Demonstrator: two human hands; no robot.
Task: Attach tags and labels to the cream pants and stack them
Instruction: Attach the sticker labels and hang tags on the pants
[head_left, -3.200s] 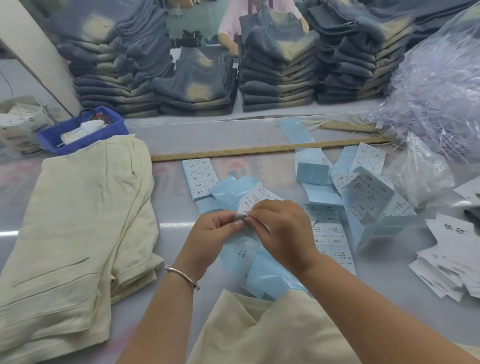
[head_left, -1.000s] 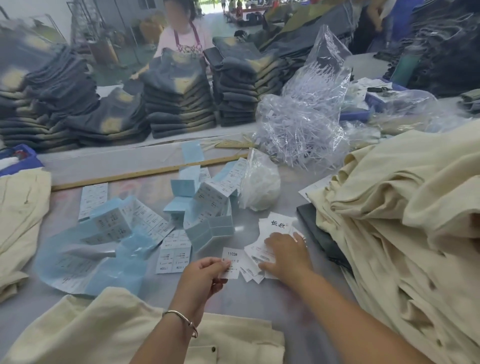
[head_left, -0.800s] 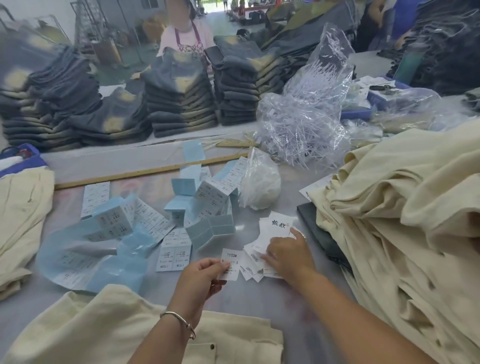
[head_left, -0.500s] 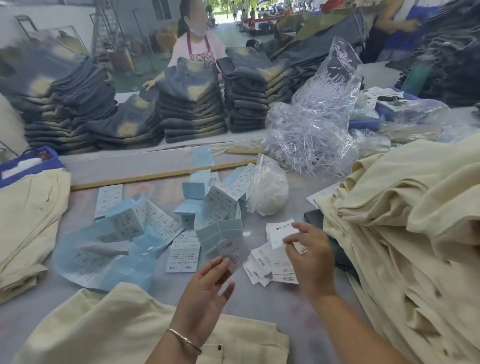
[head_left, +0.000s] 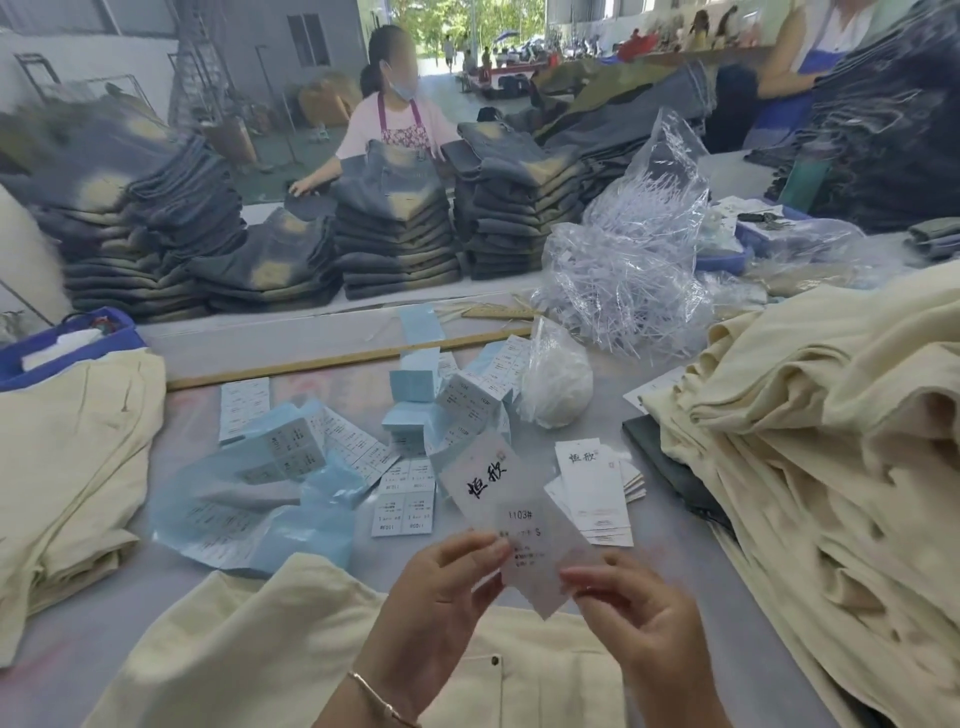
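Note:
Both hands hold up a white hang tag (head_left: 498, 493) with black characters, and a small "1103#" label sticker lies on its lower half. My left hand (head_left: 441, 597) pinches the tag's left edge; my right hand (head_left: 639, 618) pinches its lower right edge. Under my hands lies a pair of cream pants (head_left: 270, 654) at the table's near edge. A stack of folded cream pants (head_left: 67, 467) sits at the left. A big heap of cream pants (head_left: 831, 467) fills the right. More white hang tags (head_left: 597, 493) lie on the table.
Blue-backed label sheets (head_left: 291, 467) are scattered mid-table beside a white plastic bag (head_left: 558, 384) and a clear bag of plastic fasteners (head_left: 634, 270). A wooden ruler (head_left: 322, 361) lies behind them. A blue bin (head_left: 62, 338) stands at the far left. Denim stacks (head_left: 395, 228) and a person stand beyond.
My right hand picked a hang tag off the pile and lifted it toward me. My left hand brought the small label onto it; both hands now hold the tag.

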